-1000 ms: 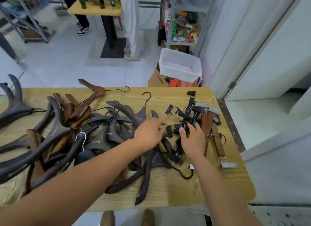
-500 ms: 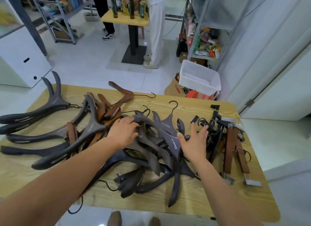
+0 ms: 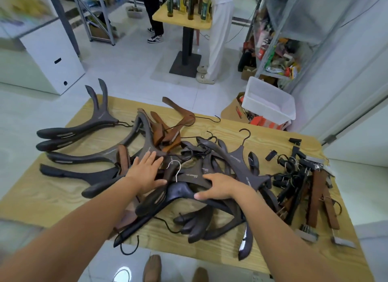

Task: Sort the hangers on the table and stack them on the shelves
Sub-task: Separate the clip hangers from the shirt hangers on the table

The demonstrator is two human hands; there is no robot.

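Note:
A light wooden table point(image 3: 212, 122) carries a tangle of hangers. Several dark grey hangers point(image 3: 237, 162) lie heaped in the middle, and more dark ones point(image 3: 84, 130) lie spread out on the left. Brown wooden hangers point(image 3: 168, 132) sit behind the heap. Black and brown clip hangers point(image 3: 304, 187) are bunched at the right end. My left hand point(image 3: 147, 172) lies flat with spread fingers on the left part of the heap. My right hand point(image 3: 220, 187) rests on dark hangers in the middle, fingers stretched to the left, thumb below.
A white plastic bin point(image 3: 270, 105) and a cardboard box point(image 3: 233, 111) stand beyond the table's far right corner. Metal shelving point(image 3: 279, 50) full of clutter is behind them. Two people stand at a small table with bottles point(image 3: 182, 19). A white cabinet point(image 3: 52, 57) is far left.
Both hands have moved left, off the clip hangers and onto the dark heap. The left hand has opened flat. The view has swung left and up.

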